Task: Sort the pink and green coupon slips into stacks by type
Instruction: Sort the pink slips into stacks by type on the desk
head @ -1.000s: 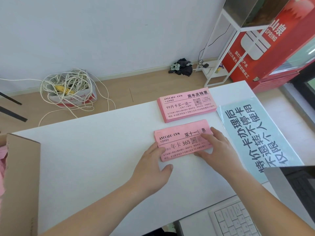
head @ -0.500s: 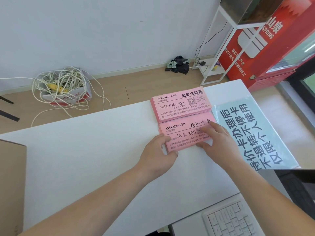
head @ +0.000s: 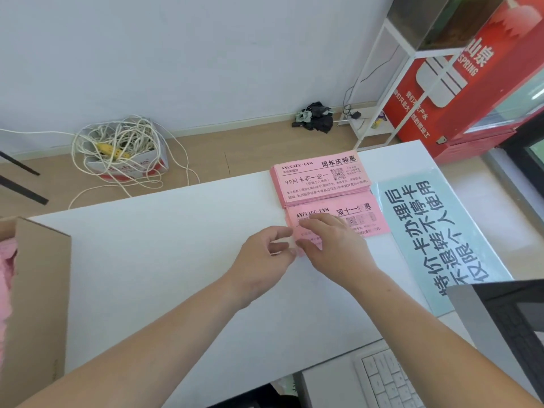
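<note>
Two stacks of pink coupon slips lie on the white table [head: 176,260]. The far stack [head: 319,179] is squared, with black print facing up. The near stack [head: 369,220] lies just below it, touching or slightly tucked under its front edge. My right hand [head: 332,245] rests palm down on the near stack's left half, fingers pointing left. My left hand [head: 265,260] sits at that stack's left edge with its fingers loosely curled and the tips against the pink corner. No green slips are in view.
A cardboard box [head: 41,290] with pink material inside stands at the table's left edge. A pale green printed sign [head: 435,237] lies right of the stacks. A keyboard [head: 388,378] and a dark screen [head: 506,325] are at the near right. A box of cables [head: 123,154] sits on the floor.
The near stack slid away from me until it met the far stack. My right hand moved left across it, and my left hand drew back to its left edge.
</note>
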The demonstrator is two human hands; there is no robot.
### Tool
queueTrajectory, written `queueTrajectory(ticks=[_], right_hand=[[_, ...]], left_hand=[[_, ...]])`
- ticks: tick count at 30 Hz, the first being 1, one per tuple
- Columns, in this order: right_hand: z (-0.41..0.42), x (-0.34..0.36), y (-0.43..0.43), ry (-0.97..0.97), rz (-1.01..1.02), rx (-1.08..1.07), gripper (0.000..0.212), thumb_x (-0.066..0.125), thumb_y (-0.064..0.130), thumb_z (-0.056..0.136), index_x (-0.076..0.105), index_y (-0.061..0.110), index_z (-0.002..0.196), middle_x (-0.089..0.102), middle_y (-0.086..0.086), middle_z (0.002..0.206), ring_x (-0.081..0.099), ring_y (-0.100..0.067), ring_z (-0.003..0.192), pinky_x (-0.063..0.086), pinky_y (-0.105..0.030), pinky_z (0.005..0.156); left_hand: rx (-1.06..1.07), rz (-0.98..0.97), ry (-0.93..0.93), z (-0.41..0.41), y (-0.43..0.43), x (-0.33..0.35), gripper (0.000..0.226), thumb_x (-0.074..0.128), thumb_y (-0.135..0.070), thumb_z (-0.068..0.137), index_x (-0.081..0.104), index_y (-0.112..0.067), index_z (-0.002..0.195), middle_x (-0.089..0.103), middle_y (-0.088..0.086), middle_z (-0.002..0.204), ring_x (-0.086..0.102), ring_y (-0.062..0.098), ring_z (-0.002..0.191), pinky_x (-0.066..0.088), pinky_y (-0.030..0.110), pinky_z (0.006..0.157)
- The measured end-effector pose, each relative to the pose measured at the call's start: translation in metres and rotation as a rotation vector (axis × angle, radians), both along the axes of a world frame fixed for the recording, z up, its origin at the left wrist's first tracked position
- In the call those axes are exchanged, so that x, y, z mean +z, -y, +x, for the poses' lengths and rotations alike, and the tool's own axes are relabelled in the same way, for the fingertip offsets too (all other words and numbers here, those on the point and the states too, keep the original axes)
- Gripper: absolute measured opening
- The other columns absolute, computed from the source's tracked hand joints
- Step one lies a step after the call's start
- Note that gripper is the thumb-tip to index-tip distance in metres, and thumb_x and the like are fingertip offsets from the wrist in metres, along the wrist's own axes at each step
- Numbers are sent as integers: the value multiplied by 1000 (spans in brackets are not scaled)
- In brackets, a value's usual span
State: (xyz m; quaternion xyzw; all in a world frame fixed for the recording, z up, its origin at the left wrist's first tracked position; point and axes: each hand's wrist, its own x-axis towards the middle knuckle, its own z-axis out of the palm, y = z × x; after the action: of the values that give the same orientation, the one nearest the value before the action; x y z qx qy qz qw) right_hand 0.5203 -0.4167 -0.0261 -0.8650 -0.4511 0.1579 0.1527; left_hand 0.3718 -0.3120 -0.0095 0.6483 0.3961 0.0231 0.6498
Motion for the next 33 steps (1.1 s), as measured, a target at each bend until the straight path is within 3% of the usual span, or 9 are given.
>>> queueTrajectory(ticks=[7,15,18,20,23,27,30,31,33], right_hand=[[-84,33,-66,-220,37,108,31,63,44,97,67,37,127,69,19,112,63,-1,105,52,-33,94],[-258,80,-152,-609,156,292,22,71,31,94,72,35,116,73,18,94,65,5,90,47,-8,75],[-322,83,-177,-657,236,337,26,72,24,93,72,34,118,73,18,99,66,3,94,49,-10,78],[-353,78,-184,-565,295,318,28,73,23,93,72,33,119,71,21,109,63,1,104,49,-18,88],[-377,72,-191,-196,393,392,26,72,20,91,74,26,116,68,19,112,57,-5,110,47,-29,98],[-396,84,-205,-231,-45,628,32,71,33,93,69,35,125,61,26,112,57,2,102,49,-27,97],[-415,78,-206,-226,-259,721,51,75,45,88,60,35,136,59,23,128,55,-1,117,47,-31,106],[-419,75,-204,-205,-285,722,57,76,48,86,58,36,139,58,22,131,54,-2,120,46,-31,108],[-424,71,-200,-151,-288,711,63,75,54,84,55,37,141,56,23,128,54,-3,119,47,-32,105]], left_hand=[[225,64,11,-116,-26,40,22,62,-16,99,68,-28,116,76,-10,102,71,6,98,56,24,90],[462,294,-34,-306,-53,82,23,63,-21,98,71,-41,107,72,-27,101,66,-3,100,53,20,91],[508,345,-62,-368,-55,82,26,62,-17,97,72,-39,106,71,-30,102,64,-6,101,51,18,89],[499,376,-81,-400,-52,77,27,64,-18,97,71,-40,109,67,-34,107,62,-9,106,50,16,93],[393,431,-104,-437,-52,67,28,62,-21,98,68,-42,116,61,-37,114,55,-11,114,45,12,98],[341,699,-267,-471,-72,51,29,64,-15,95,72,-29,119,62,-25,125,53,-3,117,43,12,101],[230,924,-385,-494,-102,44,39,79,4,76,75,-14,110,71,2,120,68,25,110,58,39,93],[134,929,-411,-500,-112,44,43,78,6,74,74,-11,113,70,7,124,66,32,114,55,46,100],[-64,884,-422,-507,-123,46,50,70,-2,85,65,-12,133,60,7,143,53,31,135,33,37,119]])
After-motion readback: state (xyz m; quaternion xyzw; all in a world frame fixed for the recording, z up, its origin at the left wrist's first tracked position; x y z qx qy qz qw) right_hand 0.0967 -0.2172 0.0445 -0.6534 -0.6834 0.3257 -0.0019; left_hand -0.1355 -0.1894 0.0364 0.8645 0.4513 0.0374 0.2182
